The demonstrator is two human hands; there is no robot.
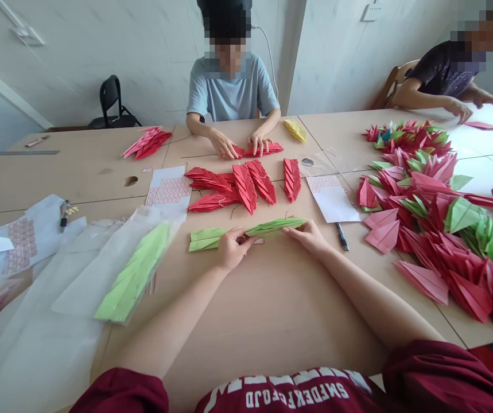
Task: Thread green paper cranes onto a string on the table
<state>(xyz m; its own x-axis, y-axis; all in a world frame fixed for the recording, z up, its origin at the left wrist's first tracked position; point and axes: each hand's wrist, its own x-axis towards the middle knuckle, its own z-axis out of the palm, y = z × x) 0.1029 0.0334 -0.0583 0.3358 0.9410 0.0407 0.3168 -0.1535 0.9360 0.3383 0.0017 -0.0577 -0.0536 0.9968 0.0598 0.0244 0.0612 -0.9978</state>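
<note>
A long bundle of folded green paper point(274, 227) is held level just above the table, between both hands. My left hand point(233, 248) pinches its left end. At its right end, the fingers of my right hand point(309, 236) are closed on it. Another green folded piece point(206, 239) lies on the table just left of my left hand. Beyond the hands are several red folded paper bundles point(245, 188), with a separate red one point(291, 179) to their right. A green bundle point(134, 272) in a clear bag lies to the left.
A big pile of red and green folded paper point(439, 229) covers the right side. Plastic sleeves point(65, 298) spread over the left. A pen point(342, 237) lies by a white sheet point(332, 198). Across the table point(263, 321), a person point(233, 92) handles red paper; another person point(444, 74) sits far right.
</note>
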